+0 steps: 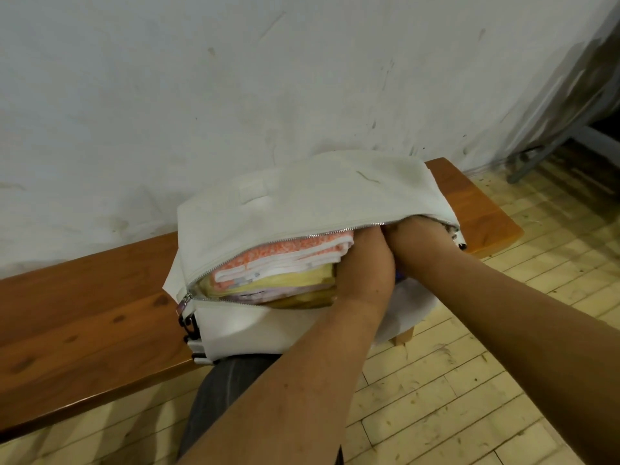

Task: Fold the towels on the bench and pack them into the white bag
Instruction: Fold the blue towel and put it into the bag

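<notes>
The white bag (302, 203) lies on the wooden bench (84, 313) with its zipper open toward me. Inside it sits a stack of folded towels: an orange-and-white one (288, 255) on top, yellow ones (285, 286) beneath. My left hand (365, 260) and my right hand (419, 236) both reach into the right half of the bag's opening, side by side, beside the stack. Their fingers are hidden inside the bag, so what they hold cannot be seen. A dark patterned bit of cloth (458, 238) shows at the bag's right corner.
The bench stands against a scuffed white wall (235, 78). My knee in dark trousers (228, 391) is under the bench's front edge. A pale wooden floor (453, 397) spreads to the right, with a grey metal frame leg (543, 156) at the far right.
</notes>
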The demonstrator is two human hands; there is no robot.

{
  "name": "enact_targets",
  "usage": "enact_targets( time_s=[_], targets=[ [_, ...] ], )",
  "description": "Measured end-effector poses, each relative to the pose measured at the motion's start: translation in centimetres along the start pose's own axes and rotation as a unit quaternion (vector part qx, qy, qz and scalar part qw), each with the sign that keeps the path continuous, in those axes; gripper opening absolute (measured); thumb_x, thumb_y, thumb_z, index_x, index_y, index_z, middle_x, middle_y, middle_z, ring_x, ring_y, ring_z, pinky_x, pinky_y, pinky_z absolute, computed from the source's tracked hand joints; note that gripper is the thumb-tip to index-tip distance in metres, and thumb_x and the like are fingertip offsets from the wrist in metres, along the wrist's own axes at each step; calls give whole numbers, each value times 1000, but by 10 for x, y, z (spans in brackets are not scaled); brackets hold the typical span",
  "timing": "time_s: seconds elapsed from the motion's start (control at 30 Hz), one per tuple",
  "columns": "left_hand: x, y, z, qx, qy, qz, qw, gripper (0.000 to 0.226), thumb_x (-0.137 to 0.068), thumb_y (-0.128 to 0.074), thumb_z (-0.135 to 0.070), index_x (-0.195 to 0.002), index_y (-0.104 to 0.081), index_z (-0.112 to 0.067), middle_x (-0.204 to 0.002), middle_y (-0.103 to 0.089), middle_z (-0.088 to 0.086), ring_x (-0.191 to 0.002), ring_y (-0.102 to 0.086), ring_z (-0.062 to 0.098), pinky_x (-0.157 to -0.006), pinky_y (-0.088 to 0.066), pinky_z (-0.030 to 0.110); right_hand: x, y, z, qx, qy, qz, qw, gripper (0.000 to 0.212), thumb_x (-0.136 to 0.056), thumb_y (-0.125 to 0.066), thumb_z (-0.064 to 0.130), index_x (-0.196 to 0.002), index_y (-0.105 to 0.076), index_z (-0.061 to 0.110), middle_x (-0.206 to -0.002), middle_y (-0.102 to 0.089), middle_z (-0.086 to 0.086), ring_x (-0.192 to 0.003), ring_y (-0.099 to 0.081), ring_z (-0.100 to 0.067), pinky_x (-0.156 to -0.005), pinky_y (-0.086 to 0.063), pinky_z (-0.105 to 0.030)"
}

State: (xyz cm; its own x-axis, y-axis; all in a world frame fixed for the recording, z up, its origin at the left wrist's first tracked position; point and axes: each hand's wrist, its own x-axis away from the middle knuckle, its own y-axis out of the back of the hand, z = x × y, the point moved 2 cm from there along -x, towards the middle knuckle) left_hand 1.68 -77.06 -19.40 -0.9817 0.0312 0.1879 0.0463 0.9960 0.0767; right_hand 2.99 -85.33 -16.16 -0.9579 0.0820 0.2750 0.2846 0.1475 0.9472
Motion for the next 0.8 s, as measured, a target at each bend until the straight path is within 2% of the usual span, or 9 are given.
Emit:
enact_targets(
  time_s=[0.13,0.2,0.27,0.33,0.53,0.6,0.67,0.7,0.8],
  targets=[
    [1,-2,-11,-259,-76,29,962,33,-103,-41,-11,-134,-51,-3,-120,-60,15,-88,-56,19,-68,-40,16,-12,-8,-1,-3,23,50,998,67,-102,-55,31,-158,-21,19,-166,-21,-7,-153,-18,-28,-123,-12,-39],
    [-4,-4,-16,-299,-60,50,951,29,-101,-41,-5,-126,-56,-1,-118,-62,15,-94,-60,18,-84,-46,18,-24,-27,-4,-66,-12,64,996,66,-103,-52,30,-159,-19,15,-167,-21,-9,-153,-19,-27,-122,-12,-36],
    [-16,-6,-9,-383,-50,80,919,34,-103,-37,-4,-133,-54,0,-134,-57,20,-123,-54,32,-107,-39,34,-34,-41,-5,-47,-2,84,995,56,-105,-47,31,-155,-31,11,-164,-29,-10,-150,-26,-27,-120,-19,-34],
    [-27,-6,2,-399,-35,112,909,40,-107,-31,-6,-143,-46,0,-148,-46,20,-138,-41,34,-116,-25,35,-38,-51,-7,-29,-7,116,993,47,-107,-44,31,-150,-38,14,-161,-32,-8,-149,-27,-25,-120,-17,-31],
    [-32,-11,16,-367,72,139,917,38,-107,-31,-5,-139,-49,4,-142,-49,22,-133,-45,33,-111,-28,32,-38,-57,-14,-143,-65,64,985,39,-107,-46,29,-144,-45,18,-154,-40,-11,-143,-33,-29,-116,-27,-37],
    [-29,-6,15,-347,111,157,918,37,-107,-31,-5,-140,-47,3,-127,-55,23,-123,-48,28,-109,-32,28,-44,-59,-15,-194,-60,25,979,37,-106,-46,34,-141,-49,20,-148,-48,-10,-135,-42,-31,-111,-34,-41],
    [-29,-4,19,-328,128,174,920,40,-109,-27,-9,-146,-41,-1,-133,-53,20,-118,-46,21,-92,-38,4,-47,-59,-16,-218,-59,13,974,35,-107,-45,37,-138,-51,22,-141,-53,-8,-124,-49,-29,-107,-40,-40],
    [-27,-3,16,-335,122,177,917,42,-110,-24,-11,-149,-37,-2,-145,-47,17,-122,-46,21,-70,-36,-5,-45,-58,-17,-209,-55,23,976,33,-108,-43,34,-136,-51,21,-138,-54,-8,-119,-50,-26,-105,-40,-37],
    [-19,-1,8,-346,86,163,920,42,-111,-23,-15,-149,-38,-4,-152,-43,14,-133,-44,27,-48,-32,4,-36,-51,-18,-160,-55,41,985,29,-109,-37,26,-133,-52,18,-136,-55,-7,-121,-49,-25,-105,-37,-32]
  ],
)
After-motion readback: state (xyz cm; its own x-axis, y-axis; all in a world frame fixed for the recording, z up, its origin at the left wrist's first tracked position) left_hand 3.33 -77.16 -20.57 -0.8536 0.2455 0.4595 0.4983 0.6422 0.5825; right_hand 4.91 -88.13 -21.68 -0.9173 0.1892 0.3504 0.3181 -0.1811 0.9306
